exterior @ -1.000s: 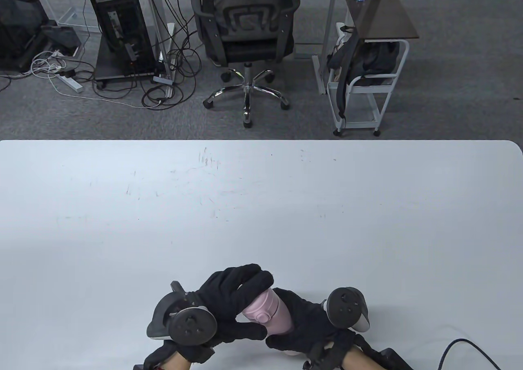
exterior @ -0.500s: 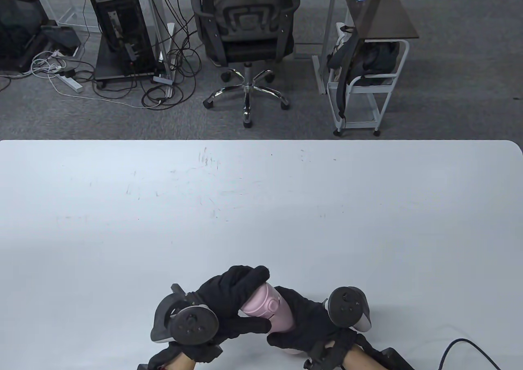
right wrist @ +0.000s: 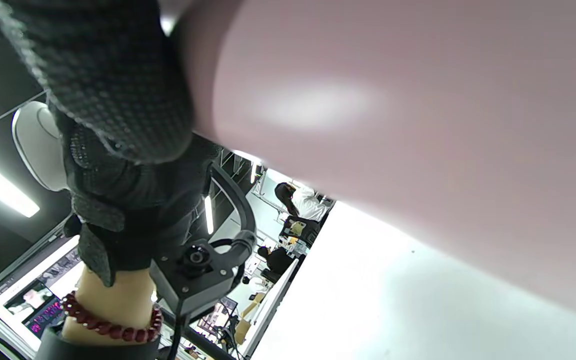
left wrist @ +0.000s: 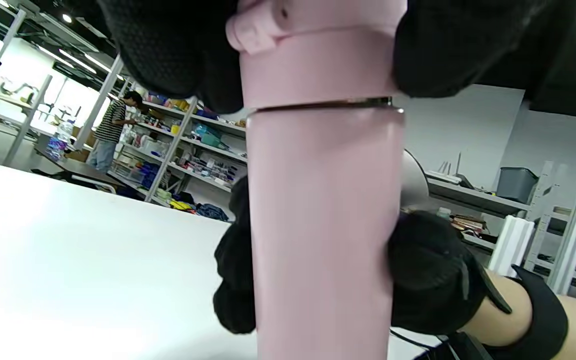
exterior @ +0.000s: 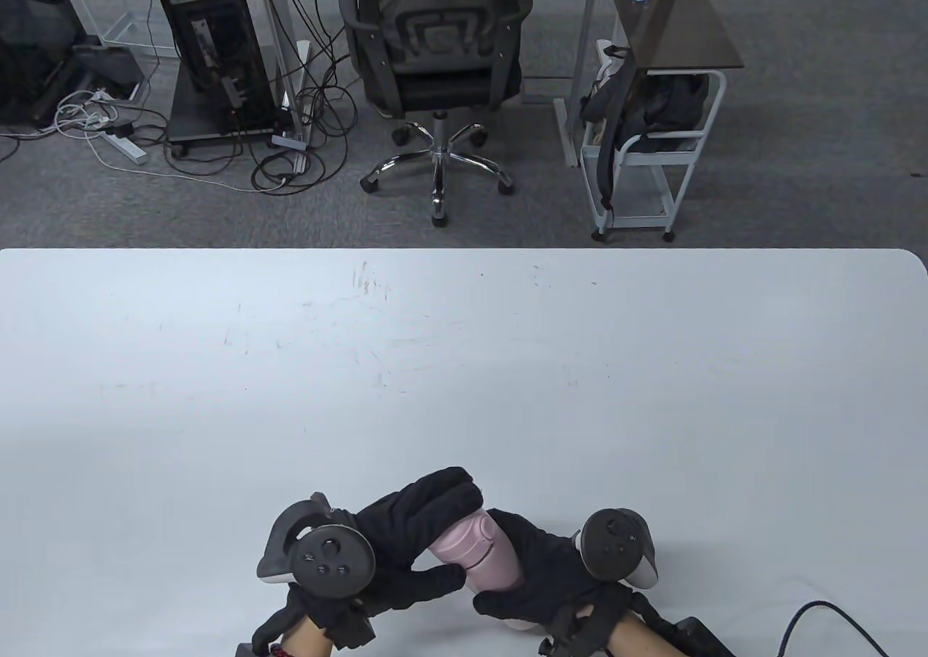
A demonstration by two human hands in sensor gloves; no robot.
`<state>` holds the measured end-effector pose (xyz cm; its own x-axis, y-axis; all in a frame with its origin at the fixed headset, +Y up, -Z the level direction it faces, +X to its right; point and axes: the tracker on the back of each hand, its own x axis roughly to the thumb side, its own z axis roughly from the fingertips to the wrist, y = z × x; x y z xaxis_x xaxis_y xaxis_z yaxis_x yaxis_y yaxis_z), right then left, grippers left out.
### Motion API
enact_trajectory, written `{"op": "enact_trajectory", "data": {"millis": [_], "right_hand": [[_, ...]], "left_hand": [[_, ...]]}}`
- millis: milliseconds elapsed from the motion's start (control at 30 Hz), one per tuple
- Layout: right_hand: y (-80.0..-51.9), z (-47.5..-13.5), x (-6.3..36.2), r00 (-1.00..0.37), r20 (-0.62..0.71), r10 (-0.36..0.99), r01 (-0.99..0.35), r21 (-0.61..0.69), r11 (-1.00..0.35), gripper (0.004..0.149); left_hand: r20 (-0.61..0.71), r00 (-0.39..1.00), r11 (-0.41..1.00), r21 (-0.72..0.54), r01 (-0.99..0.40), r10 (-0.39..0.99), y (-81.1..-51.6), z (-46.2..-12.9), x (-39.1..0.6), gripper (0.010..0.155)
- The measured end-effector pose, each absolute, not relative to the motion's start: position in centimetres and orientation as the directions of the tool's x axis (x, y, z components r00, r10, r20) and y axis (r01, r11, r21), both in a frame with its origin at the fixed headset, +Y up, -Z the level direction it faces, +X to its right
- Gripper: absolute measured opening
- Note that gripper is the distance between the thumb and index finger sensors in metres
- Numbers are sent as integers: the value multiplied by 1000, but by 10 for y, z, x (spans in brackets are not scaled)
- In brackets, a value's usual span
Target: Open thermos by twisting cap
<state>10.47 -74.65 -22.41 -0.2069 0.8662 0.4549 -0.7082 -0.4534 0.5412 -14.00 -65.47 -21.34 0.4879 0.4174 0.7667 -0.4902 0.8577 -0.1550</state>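
- Thermos (exterior: pixel 487 566): a pink bottle at the near edge of the white table (exterior: pixel 464 367), tilted, its top leaning toward the far left.
- Cap (exterior: pixel 457 544): seated on the body; the left wrist view shows only a thin metallic seam (left wrist: pixel 325 105) between the two, so the thread is judged still engaged.
- Left hand (exterior: pixel 406 541): fingers wrapped over and around the cap, closed tightly on it.
- Right hand (exterior: pixel 540 577): curled around the lower body, gripping it from the right.
- Risk 1: the smooth body may spin inside the right glove, so that the twist turns the whole bottle and not the cap.
- Risk 2: the tilt may let contents spill once the cap frees; whether it is filled cannot be told.
- Surroundings: a black cable (exterior: pixel 819 617) lies near right on the table; an office chair (exterior: pixel 435 55) and a white trolley (exterior: pixel 649 142) stand beyond the far edge. None obstructs the twist.
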Motion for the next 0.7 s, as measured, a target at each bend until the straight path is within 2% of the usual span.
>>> {"op": "enact_trajectory", "data": {"millis": [167, 300, 433, 633, 700], "right_hand": [[-743, -222, 102, -226, 489, 843, -700, 520, -490, 93], [-741, -223, 107, -252, 494, 832, -719, 480, -503, 93], [-739, -226, 115, -267, 466, 843, -767, 427, -479, 93], [-738, -232, 126, -301, 439, 846, -811, 349, -470, 92], [-739, -232, 129, -335, 431, 838, -814, 316, -487, 92]], "left_hand": [[695, 592, 815, 14, -580, 409, -656, -211, -144, 83], [667, 590, 758, 58, -650, 455, -656, -211, -152, 87], [637, 545, 675, 51, -736, 546, -658, -215, -163, 87], [646, 566, 749, -12, -663, 512, -669, -220, -152, 86], [644, 575, 745, 11, -667, 505, -671, -217, -148, 86]]}}
